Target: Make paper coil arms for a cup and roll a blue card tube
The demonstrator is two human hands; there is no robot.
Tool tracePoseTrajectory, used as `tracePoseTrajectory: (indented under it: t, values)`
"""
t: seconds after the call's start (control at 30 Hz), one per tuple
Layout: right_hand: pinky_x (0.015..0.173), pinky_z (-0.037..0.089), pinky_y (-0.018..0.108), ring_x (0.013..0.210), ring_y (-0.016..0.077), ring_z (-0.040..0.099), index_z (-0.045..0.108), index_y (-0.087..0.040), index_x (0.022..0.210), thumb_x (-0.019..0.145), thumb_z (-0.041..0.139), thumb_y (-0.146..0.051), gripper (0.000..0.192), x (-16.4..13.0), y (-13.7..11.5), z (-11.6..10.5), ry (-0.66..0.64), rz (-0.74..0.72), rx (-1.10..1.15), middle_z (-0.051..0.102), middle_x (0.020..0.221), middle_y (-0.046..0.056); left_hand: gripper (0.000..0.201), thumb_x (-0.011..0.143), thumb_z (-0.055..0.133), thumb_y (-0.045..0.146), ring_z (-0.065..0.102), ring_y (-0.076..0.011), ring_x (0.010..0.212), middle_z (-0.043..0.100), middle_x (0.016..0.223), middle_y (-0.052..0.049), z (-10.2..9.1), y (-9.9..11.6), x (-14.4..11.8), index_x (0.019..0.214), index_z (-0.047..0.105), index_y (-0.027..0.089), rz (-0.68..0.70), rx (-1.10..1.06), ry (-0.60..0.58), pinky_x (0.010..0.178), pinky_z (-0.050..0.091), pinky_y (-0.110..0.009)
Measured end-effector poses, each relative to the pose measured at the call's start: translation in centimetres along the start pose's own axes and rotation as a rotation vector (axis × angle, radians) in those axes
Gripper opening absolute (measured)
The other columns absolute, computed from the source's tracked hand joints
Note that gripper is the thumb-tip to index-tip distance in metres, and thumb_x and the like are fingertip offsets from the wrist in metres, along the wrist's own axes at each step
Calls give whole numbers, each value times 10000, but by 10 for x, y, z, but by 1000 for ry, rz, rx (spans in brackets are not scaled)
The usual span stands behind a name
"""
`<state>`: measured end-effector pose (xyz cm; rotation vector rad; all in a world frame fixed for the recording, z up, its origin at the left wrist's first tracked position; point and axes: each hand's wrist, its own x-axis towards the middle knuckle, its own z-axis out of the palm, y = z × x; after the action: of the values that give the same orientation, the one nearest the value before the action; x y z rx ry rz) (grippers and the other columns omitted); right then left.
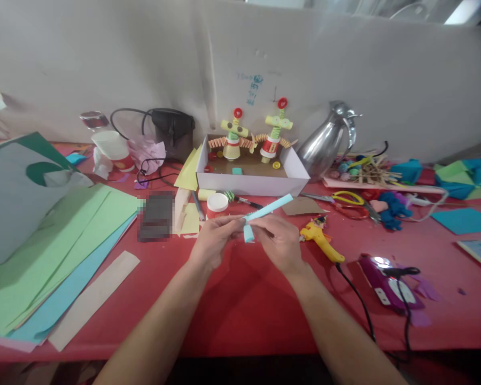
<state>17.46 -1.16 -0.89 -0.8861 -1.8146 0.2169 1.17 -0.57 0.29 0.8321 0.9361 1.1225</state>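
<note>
Light blue paper strips [271, 208] cross between my fingers above the red table. My left hand [220, 235] pinches them near their crossing, where one strip runs up to the right and a short end hangs down. Close beside it, my right hand [279, 239] is closed with its fingertips at the same paper. The exact fold is hidden by my fingers. Just behind my left hand stands a white and red paper cup [217, 205]. A yellow glue gun [323, 241] lies to the right of my right hand.
A white box [252, 183] holds two paper figures [271, 144]. Behind it stands a steel jug [324, 141]. Scissors [347, 199] lie to the right, near a purple corded device [390, 286]. Green paper sheets [76, 235] cover the left side.
</note>
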Motion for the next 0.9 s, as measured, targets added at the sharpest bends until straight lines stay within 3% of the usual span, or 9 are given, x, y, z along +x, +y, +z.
tracePoseTrajectory:
  t: [0.37,0.57,0.73,0.9]
  values:
    - [684,555,266,783,159,702,706,-238,1049,902,604,-97,227,-5,3,-3,29,-212,-278,738,877,39,202,720,796,309,664,-151,795,767,815,-63,-1,-6,1,874,804,179,105,54,3,782,508,-268]
    - [652,543,273,784,167,721,688,-216,1124,919,549,-75,285,-4,0,-8,-40,-303,-355,758,941,58,251,720,794,319,646,-138,730,765,809,-64,0,-6,0,922,802,171,100,74,30,720,502,-258]
    - [710,565,291,795,171,706,710,-217,949,911,609,-152,126,-1,-4,-3,36,-50,-123,749,862,37,234,725,790,301,626,-118,713,766,818,-57,3,-3,-2,926,804,182,117,60,24,710,495,-239]
    - [577,558,259,602,133,660,712,-214,826,848,698,-244,40,5,-10,-1,57,338,148,721,774,4,219,726,788,276,659,-151,813,773,912,-61,3,-5,-2,930,803,198,176,55,-25,797,522,-273]
